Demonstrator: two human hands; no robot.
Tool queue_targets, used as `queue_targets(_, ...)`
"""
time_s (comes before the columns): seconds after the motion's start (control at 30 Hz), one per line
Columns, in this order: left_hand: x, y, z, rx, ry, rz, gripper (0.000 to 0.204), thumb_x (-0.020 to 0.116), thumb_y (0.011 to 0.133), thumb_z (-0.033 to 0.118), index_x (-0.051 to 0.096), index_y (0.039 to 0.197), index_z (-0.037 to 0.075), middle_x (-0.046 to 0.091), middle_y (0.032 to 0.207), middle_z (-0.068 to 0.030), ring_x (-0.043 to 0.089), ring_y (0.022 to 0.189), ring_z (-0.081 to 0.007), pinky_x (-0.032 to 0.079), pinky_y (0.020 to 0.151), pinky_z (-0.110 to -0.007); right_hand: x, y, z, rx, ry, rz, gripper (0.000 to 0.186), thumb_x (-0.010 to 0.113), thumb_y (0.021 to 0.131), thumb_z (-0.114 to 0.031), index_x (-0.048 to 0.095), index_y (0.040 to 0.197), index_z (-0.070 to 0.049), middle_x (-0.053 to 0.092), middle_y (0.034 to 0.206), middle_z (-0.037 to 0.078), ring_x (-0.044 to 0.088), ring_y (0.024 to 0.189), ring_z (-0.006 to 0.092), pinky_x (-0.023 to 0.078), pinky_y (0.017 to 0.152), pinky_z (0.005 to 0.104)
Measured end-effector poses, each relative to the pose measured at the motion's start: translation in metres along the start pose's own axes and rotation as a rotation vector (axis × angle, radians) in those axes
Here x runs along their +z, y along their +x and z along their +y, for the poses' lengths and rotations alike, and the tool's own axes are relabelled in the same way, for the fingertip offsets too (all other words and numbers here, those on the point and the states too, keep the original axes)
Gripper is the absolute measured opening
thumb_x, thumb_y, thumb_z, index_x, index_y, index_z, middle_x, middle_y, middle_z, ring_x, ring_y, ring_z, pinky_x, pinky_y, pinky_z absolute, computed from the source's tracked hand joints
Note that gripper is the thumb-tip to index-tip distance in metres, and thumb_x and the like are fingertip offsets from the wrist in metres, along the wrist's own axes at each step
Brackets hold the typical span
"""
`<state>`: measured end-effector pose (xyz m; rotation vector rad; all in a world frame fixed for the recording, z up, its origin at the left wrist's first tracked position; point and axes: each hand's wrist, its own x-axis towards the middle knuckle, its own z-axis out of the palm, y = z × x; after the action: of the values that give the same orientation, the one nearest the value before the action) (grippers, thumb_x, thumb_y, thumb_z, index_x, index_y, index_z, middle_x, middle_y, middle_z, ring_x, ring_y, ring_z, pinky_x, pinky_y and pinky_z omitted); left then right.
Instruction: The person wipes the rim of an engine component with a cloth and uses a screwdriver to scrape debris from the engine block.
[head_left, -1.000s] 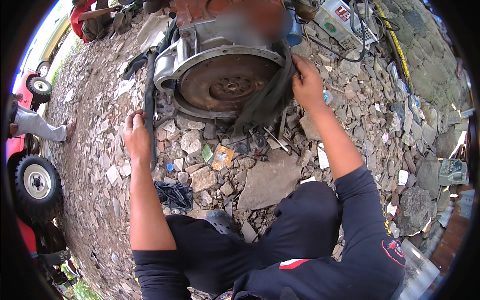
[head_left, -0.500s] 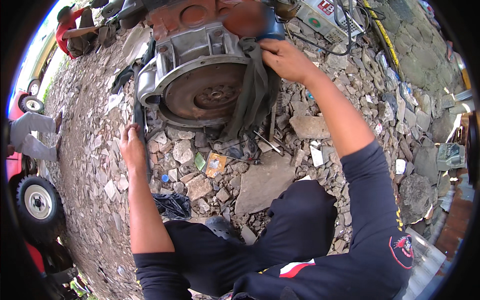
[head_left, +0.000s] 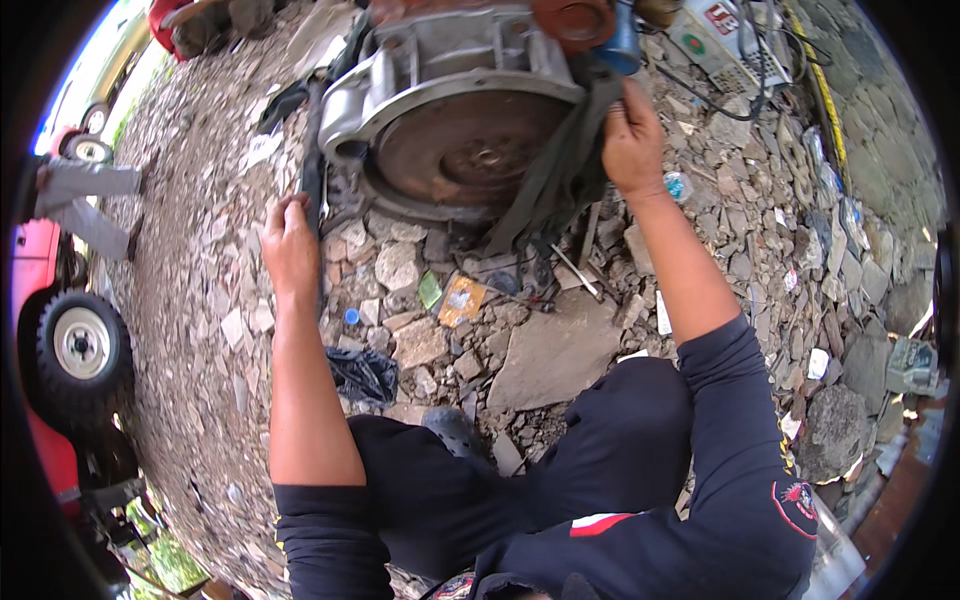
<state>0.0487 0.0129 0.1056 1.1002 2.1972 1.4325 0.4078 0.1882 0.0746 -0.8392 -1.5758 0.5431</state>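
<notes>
An engine stands before me, its grey metal bell housing [head_left: 480, 50] framing a round rusty flywheel [head_left: 470, 150]. Over the flywheel's right side hangs a dark green cloth [head_left: 555, 185]. My right hand [head_left: 632, 145] grips that cloth by its right edge, fingers closed. Along the engine's left side runs a long dark strip [head_left: 316, 150], seemingly cloth. My left hand [head_left: 290, 245] is closed at this strip, its fingers curled against the edge; how much of it they hold is partly hidden.
Loose rubble and a flat stone slab [head_left: 560, 345] lie between me and the engine. A black plastic bag [head_left: 360, 373] and a thin rod [head_left: 578, 272] are on the ground. A cabled metal box [head_left: 720, 45] sits far right; red vehicles [head_left: 85, 345] and a person's legs [head_left: 95, 195] show left.
My right hand has come down from the top of the cloth to its right side, drawing the cloth outward. My left hand stays by the strip. The whole view has shifted.
</notes>
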Motion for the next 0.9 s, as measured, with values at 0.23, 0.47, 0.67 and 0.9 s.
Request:
queue_targets(0.23,-0.04,-0.001,-0.013,-0.026,0.056,0.062,0.034,0.046,0.096,0.021,0.067,0.11,-0.002,0.07,0.108,-0.0145,0.064,0.103,-0.022,0.045,0.093,-0.031,-0.029,-0.022,-0.021,-0.031,-0.484,-0.065,0.037,0.056,0.087,-0.003,0.061,0.123,-0.003,0.061,0.125,0.021,0.059,0.115,0.0376,0.048,0.096,0.0426)
queue_targets(0.47,-0.045,-0.008,-0.011,0.038,0.061,0.08,0.038,0.047,0.093,0.025,0.069,0.109,-0.001,0.071,0.106,-0.0164,0.065,0.101,-0.0249,0.046,0.091,-0.032,-0.023,-0.034,-0.049,-0.271,-0.791,-0.149,0.043,0.055,0.086,-0.002,0.061,0.128,-0.007,0.066,0.119,0.017,0.061,0.112,0.0339,0.049,0.094,0.0413)
queue_targets(0.67,-0.052,-0.009,-0.003,0.03,0.058,0.107,0.039,0.047,0.09,0.027,0.07,0.107,0.001,0.071,0.098,-0.0153,0.065,0.091,-0.0229,0.048,0.084,-0.031,-0.043,-0.05,-0.072,0.455,-0.083,0.068,0.028,0.058,0.094,-0.01,0.058,0.12,0.001,0.066,0.103,0.009,0.064,0.084,0.0156,0.055,0.07,0.0289)
queue_targets(0.9,-0.041,-0.011,0.004,0.028,0.033,0.059,0.036,0.049,0.092,0.027,0.07,0.107,0.002,0.072,0.097,-0.0106,0.064,0.086,-0.0184,0.048,0.081,-0.03,0.038,-0.043,-0.065,-0.4,-0.456,-0.189,0.036,0.063,0.084,-0.005,0.059,0.12,-0.003,0.059,0.116,0.014,0.058,0.104,0.034,0.048,0.091,0.0415)
